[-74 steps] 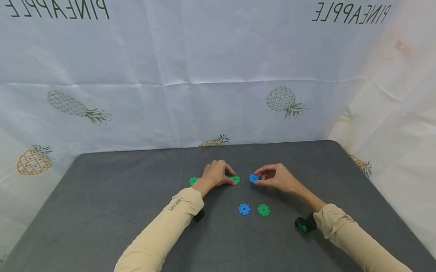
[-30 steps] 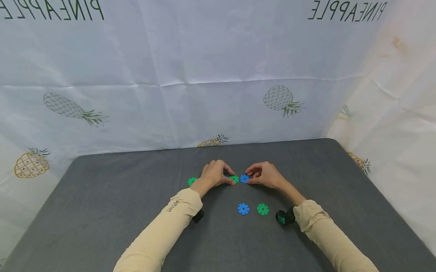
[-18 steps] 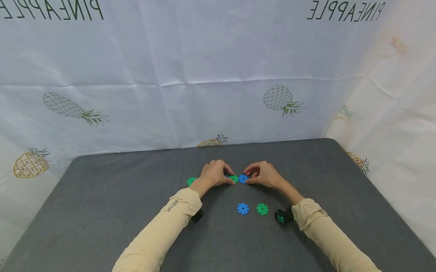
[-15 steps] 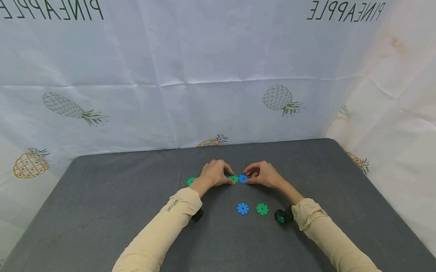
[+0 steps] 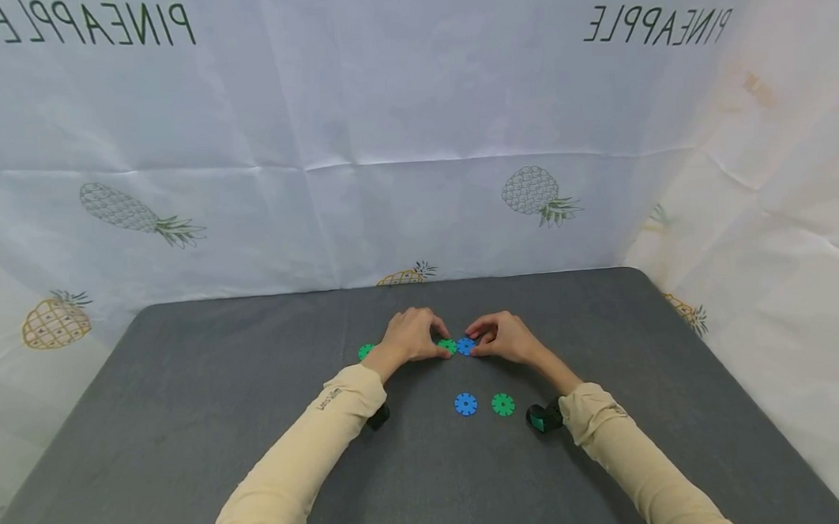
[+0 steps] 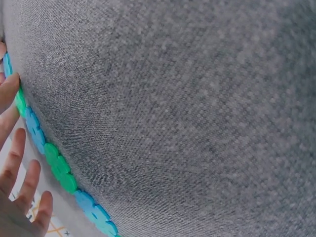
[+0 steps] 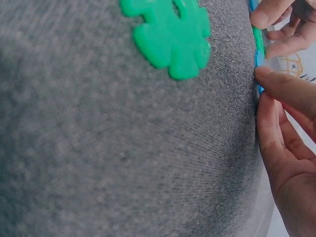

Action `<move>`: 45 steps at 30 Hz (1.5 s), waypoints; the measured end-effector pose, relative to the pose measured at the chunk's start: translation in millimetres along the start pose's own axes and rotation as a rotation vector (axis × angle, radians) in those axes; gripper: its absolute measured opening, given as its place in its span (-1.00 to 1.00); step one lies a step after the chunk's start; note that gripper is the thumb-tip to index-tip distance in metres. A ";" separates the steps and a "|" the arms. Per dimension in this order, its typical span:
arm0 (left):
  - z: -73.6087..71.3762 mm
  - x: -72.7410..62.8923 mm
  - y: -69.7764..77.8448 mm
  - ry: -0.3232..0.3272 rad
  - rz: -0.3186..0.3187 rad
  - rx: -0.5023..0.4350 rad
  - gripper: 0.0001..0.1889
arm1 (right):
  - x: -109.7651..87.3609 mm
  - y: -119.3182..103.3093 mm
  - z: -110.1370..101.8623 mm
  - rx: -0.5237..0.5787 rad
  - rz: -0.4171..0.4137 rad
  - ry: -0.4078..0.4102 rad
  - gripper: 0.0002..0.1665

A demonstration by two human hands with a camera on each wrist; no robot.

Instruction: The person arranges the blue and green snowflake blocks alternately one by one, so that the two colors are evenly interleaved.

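My left hand [image 5: 409, 335] pinches a flat green notched disc [image 5: 448, 347] between thumb and fingers. From the other side, my right hand [image 5: 507, 339] pinches a blue notched disc [image 5: 465, 346], its edge against the green one. Both discs lie at table level. The left wrist view shows a line of touching discs running on from the held green disc [image 6: 19, 102]: a blue disc [image 6: 34, 129], a green disc [image 6: 60, 168], then another blue disc [image 6: 96, 212]. In the head view the left hand hides most of this line, and a green disc [image 5: 366, 351] shows at its left end.
Nearer on the grey table [image 5: 430, 467] lie a loose blue disc [image 5: 466, 404] and a loose green disc [image 5: 503, 404], slightly apart. The loose green disc [image 7: 173, 39] looms large in the right wrist view. A pineapple-print cloth [image 5: 417, 215] hangs behind the table's far edge.
Over the earlier frames my right hand has moved left with the blue disc, closing the gap to the green one. Both hands hold nearly still in the last half second.
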State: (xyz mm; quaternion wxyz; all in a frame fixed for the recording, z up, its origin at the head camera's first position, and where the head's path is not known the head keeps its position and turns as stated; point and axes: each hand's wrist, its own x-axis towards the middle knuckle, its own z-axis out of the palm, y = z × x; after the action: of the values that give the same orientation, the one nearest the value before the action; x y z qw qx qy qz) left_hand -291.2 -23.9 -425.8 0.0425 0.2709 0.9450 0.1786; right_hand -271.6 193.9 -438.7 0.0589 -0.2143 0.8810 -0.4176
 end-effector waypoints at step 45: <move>13.6 11.6 14.2 0.024 0.026 -0.081 -0.73 | -98.2 -2.9 -20.5 0.360 -0.068 -0.264 -0.49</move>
State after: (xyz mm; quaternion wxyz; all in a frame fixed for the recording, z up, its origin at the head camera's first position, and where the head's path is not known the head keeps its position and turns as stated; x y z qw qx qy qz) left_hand -291.6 -2.3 -433.1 0.0395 0.2789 0.9339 0.2203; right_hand -188.0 248.7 -430.7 0.1969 -0.2825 0.7692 -0.5382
